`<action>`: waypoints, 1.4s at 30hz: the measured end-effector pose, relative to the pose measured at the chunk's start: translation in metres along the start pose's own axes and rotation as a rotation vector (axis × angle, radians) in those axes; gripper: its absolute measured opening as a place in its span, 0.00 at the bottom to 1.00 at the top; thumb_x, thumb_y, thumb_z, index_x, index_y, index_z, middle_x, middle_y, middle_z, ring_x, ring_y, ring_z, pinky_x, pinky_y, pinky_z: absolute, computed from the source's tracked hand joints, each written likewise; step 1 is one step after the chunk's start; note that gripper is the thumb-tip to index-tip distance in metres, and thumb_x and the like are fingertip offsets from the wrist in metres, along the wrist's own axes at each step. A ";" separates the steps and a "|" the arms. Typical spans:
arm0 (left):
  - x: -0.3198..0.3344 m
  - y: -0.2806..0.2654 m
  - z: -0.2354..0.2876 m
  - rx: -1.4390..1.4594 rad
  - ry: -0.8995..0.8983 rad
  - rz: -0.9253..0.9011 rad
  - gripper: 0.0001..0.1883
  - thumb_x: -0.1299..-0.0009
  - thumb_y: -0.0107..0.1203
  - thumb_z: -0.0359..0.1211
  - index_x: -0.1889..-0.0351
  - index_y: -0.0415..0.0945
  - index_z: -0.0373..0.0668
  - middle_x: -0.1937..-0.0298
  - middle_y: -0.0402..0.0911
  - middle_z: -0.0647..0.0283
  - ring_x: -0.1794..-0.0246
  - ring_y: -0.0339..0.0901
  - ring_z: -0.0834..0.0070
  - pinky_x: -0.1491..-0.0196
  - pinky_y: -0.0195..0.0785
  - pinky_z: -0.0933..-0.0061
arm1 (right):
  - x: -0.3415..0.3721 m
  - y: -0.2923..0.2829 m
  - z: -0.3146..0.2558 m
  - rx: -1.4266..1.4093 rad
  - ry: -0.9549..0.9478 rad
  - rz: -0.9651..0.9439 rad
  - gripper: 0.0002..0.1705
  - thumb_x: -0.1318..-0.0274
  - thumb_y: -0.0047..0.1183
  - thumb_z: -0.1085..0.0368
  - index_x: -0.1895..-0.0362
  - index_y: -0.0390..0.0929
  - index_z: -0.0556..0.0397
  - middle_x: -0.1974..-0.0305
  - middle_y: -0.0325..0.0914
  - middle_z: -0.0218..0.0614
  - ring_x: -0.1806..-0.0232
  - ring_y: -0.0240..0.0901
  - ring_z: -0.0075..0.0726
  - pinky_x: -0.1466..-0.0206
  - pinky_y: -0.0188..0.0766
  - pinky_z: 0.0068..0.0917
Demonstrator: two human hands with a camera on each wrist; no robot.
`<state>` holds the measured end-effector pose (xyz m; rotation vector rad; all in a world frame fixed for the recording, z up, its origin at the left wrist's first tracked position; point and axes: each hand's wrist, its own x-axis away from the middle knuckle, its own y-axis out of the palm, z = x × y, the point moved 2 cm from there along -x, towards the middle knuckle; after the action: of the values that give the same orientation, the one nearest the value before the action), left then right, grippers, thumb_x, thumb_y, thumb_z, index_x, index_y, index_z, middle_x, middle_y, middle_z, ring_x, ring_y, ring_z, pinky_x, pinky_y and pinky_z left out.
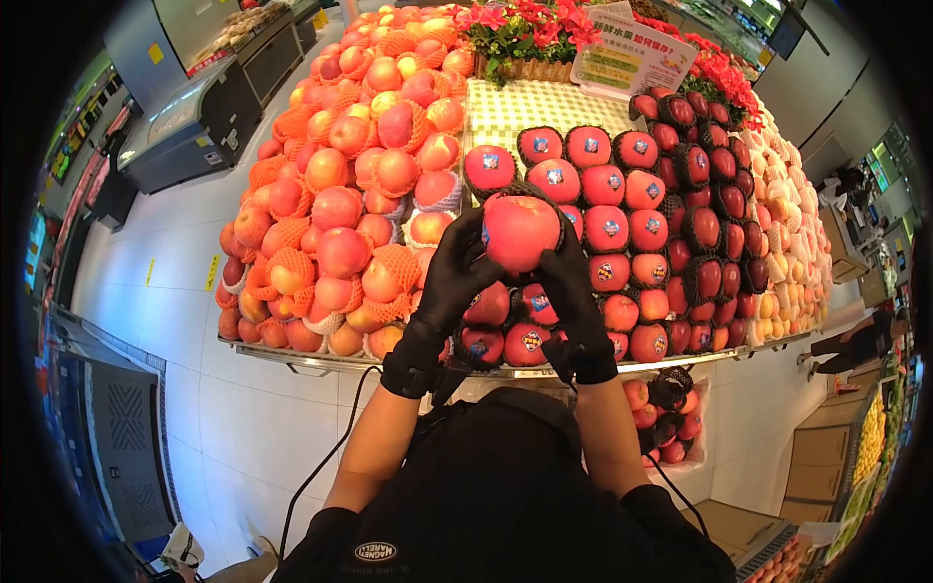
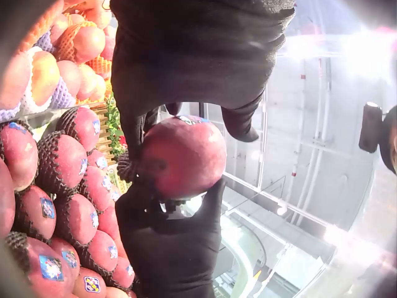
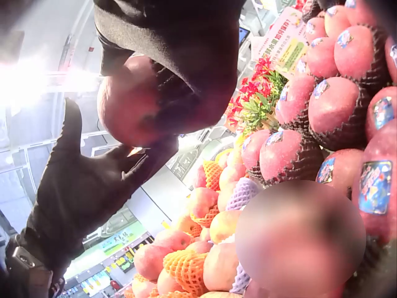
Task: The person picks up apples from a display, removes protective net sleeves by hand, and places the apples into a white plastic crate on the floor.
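Between my two black-gloved hands, a large red apple (image 1: 522, 233) is held up over the front of the fruit display. My right hand (image 1: 573, 296) grips its right side, thumb on the near side and fingers around the back. Black foam netting shows on the apple (image 3: 127, 105) beside the right hand's palm in the right wrist view. On the other side, my left hand (image 1: 449, 277) touches the apple with extended fingers. Its thumb (image 3: 71, 127) stands spread away from the fruit. The apple's far underside is hidden by the hands.
Rows of stickered red apples in black netting (image 1: 607, 228) lie below and right. Piled apples in orange netting (image 1: 340, 253) fill the left. A sign (image 1: 637, 53) and red flowers (image 1: 535, 29) stand behind. Beneath the display's front edge sits a box of apples (image 1: 671, 418).
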<state>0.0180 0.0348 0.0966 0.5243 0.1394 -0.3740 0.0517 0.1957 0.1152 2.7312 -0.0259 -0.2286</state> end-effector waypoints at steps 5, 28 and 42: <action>-0.002 0.004 -0.006 -0.288 0.177 -0.038 0.50 0.53 0.75 0.31 0.34 0.53 0.41 0.34 0.61 0.56 0.35 0.63 0.65 0.35 0.62 0.60 | -0.013 -0.017 0.014 0.323 -0.125 -0.069 0.52 0.61 0.65 0.62 0.30 0.53 0.54 0.36 0.61 0.42 0.35 0.61 0.37 0.37 0.67 0.36; 0.004 -0.008 -0.039 0.435 -0.358 0.074 0.38 0.37 0.63 0.35 0.33 0.56 0.34 0.41 0.71 0.52 0.42 0.71 0.64 0.41 0.68 0.64 | -0.010 -0.031 -0.001 0.229 0.027 0.158 0.23 0.41 0.52 0.64 0.43 0.71 0.58 0.50 0.74 0.36 0.51 0.71 0.29 0.51 0.71 0.27; 0.014 -0.014 0.000 -1.329 0.396 -0.003 0.37 0.43 0.68 0.45 0.41 0.62 0.42 0.47 0.76 0.62 0.45 0.74 0.69 0.37 0.60 0.62 | -0.007 -0.067 0.036 0.144 0.097 0.300 0.20 0.31 0.42 0.52 0.53 0.74 0.56 0.61 0.77 0.34 0.63 0.75 0.26 0.66 0.71 0.25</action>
<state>0.0255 0.0198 0.0871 -0.7278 0.7070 -0.1122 0.0383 0.2443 0.0577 2.8301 -0.4363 -0.0084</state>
